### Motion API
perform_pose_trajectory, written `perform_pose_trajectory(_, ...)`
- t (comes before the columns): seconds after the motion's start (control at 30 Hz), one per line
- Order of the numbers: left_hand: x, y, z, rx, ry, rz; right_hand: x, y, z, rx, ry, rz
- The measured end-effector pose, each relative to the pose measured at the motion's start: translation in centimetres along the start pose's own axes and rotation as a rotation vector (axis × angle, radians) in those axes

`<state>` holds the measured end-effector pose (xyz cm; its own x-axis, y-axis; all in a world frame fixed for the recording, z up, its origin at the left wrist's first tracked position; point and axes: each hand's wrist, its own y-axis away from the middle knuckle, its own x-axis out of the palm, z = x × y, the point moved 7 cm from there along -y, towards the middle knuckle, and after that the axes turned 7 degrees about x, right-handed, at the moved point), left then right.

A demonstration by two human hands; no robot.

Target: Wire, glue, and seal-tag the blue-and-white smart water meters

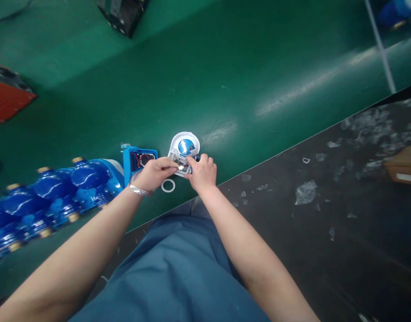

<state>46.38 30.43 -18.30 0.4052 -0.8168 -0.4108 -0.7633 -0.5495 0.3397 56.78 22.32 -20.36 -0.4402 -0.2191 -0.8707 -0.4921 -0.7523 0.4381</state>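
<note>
Glossy green covers the broad desk point(225, 80), streaked with pale reflections and lying beside a dark floor point(275, 214). Near the desk's edge, directly in front of the person, lies a white plastic housing point(175, 144) with a rounded far end, a shiny blue disc point(186, 146) set inside it, and small electronic parts showing in its nearer half. The left hand point(154, 173) reaches in from the left, thumb and fingers drawn close together over these parts; whether they clamp on a piece cannot be told. The right hand point(204, 172) lies at the housing's right side, fingers bent and touching it, though how firmly they grip cannot be told. A silver metal band point(141, 191) circles the left wrist. Just beside the left hand, a flat white ring point(168, 185) lies on the desk, and beyond that hand stands an open blue box point(126, 166) with red and black wires inside. Farther left runs a row of glossy blue rounded units point(91, 173) with tan caps. An orange container point(9, 100) and a black boxy object point(122, 15) sit farther off. Clear plastic scraps point(306, 192) litter the floor, near a brown cardboard box point(404, 163).
</note>
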Motion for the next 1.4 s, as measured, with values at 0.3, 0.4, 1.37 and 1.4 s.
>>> perform_pose_trajectory(0.3,-0.3,7.1,-1.7,0.154,-0.249,-0.310,0.0,-0.2,0.2,-0.069,0.038,0.031)
perform_pose_trajectory(0.4,0.6,9.8,0.2,0.012,-0.208,-0.389,-0.3,-0.4,0.0,-0.102,0.052,0.037)
perform_pose_trajectory(1.37,3.7,7.1,-0.3,-0.098,-0.827,-0.474,-2.7,-3.7,-1.6,-0.230,-0.424,0.294)
perform_pose_trajectory(1.4,3.8,7.3,-0.2,-0.114,-0.802,-0.501,-2.7,-3.6,-1.9,-0.214,-0.434,0.305)
